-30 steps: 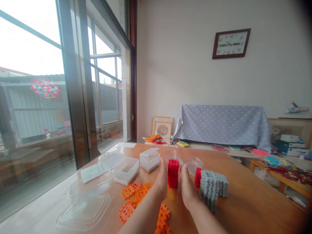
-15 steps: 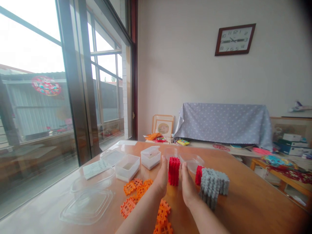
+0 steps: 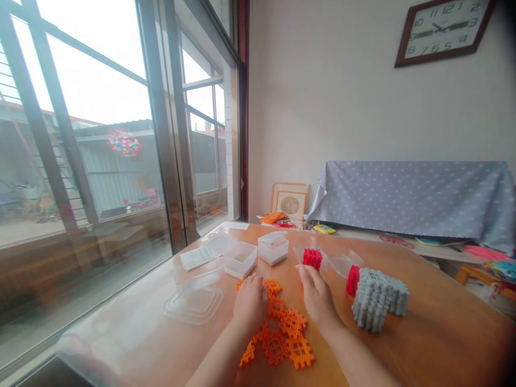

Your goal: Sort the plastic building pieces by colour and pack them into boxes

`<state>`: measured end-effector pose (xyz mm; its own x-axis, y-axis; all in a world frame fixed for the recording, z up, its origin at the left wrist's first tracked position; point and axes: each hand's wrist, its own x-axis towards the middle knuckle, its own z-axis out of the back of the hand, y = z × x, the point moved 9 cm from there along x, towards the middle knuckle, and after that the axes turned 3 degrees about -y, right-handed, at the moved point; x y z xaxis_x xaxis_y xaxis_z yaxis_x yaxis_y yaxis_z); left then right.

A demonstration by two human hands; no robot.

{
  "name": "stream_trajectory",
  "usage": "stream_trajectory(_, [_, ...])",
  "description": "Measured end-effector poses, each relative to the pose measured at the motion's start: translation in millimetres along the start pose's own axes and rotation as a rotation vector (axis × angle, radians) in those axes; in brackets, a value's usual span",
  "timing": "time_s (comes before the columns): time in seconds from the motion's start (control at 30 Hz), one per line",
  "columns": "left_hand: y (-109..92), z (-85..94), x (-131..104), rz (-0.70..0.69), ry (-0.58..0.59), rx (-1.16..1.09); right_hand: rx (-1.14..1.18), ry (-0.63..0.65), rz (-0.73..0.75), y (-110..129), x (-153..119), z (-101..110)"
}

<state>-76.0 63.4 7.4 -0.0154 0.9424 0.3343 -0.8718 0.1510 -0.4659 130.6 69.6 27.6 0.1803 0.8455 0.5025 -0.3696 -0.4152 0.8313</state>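
My left hand [image 3: 252, 305] is over the orange plastic interlocking building pieces [image 3: 276, 346], its fingers curled down. Whatever its fingertips grip is hidden behind the hand. My right hand [image 3: 318, 295] is held just in front of the red stack of interlocking pieces [image 3: 312, 258], covering the lower part of it. Its fingers look stretched forward, and I cannot tell whether they touch the stack. Several orange pieces lie loosely overlapped between my forearms. To the right stands a block of grey interlocking pieces [image 3: 373, 301], with a smaller red group [image 3: 353, 280] against its left side.
Two clear plastic boxes [image 3: 242, 260] stand beyond my left hand. Clear lids [image 3: 193, 303] and a written paper [image 3: 198, 257] lie on the left of the wooden table [image 3: 435, 333]. A window runs along the left. A cloth-covered object [image 3: 415, 199] is at the back.
My left hand has left the side of the red stack and come down over the orange pieces on the left. My right hand stays near the red stack. The view has shifted left.
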Motion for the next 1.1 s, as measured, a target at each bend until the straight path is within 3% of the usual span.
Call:
stream_trajectory(0.1, [15, -10.1, -9, -0.003, 0.037, 0.179, -0.221, 0.260, 0.058, 3, -17, -50])
stream_trajectory(0.2, [26, -22.0, -14, 0.024, 0.075, 0.234, -0.480, 0.447, 0.033, -11, -37, -84])
stream_trajectory(0.33, [22, -31.7, -19, 0.006, 0.108, 0.217, -0.668, 0.595, 0.000, -23, -56, -94])
stream_trajectory(0.47, [-5, -39.9, -29, -0.099, 0.141, 0.141, -0.720, 0.550, 0.008, -24, -60, -69])
stream_trajectory(0.63, [-46, -49.1, -43, -0.251, 0.208, 0.001, -0.707, 0.402, 0.081, -24, -62, -24])
stream_trajectory(0.73, [-58, -44.8, -41, -0.312, 0.216, -0.063, -0.665, 0.287, 0.086, -29, -59, 4])
stream_trajectory(0.8, [-51, -35.8, -30, -0.272, 0.168, -0.063, -0.595, 0.189, 0.064, -33, -54, 24])
stream_trajectory(0.93, [-14, -20.6, -4, -0.077, 0.053, 0.080, -0.360, 0.064, -0.004, -40, -45, 57])
stream_trajectory(1.03, [8, -24.1, 4, 0.015, 0.058, 0.234, -0.264, 0.097, -0.066, -47, -44, 69])
stream_trajectory(1.1, [12, -27.5, 4, 0.015, 0.051, 0.267, -0.250, 0.140, -0.080, -50, -46, 72])
